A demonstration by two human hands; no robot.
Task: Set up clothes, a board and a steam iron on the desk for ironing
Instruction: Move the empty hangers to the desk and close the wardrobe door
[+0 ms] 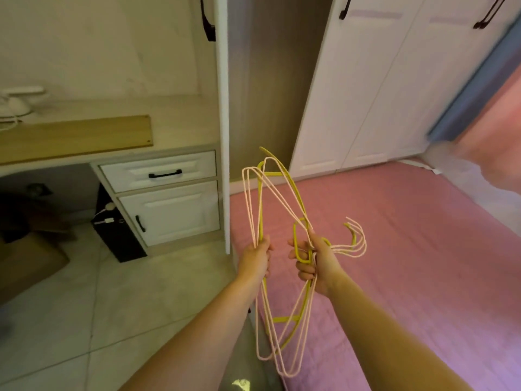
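Both my hands hold a bundle of empty clothes hangers [277,198], pale pink and yellow-green ones, over the edge of a pink bed [394,263]. My left hand [258,256] grips their bottom bars. My right hand [317,259] grips the necks, with the hooks sticking out to the right. A wooden board [76,138] lies flat on the desk [180,122] at the left. A white steam iron [17,101] with a cord stands at the desk's far left, blurred.
An open white wardrobe door [224,122] stands edge-on between desk and bed. Closed wardrobe doors [380,80] line the back right. Desk drawers [160,172], a black computer tower [115,230] and a cardboard box [25,261] sit low at the left on the tiled floor.
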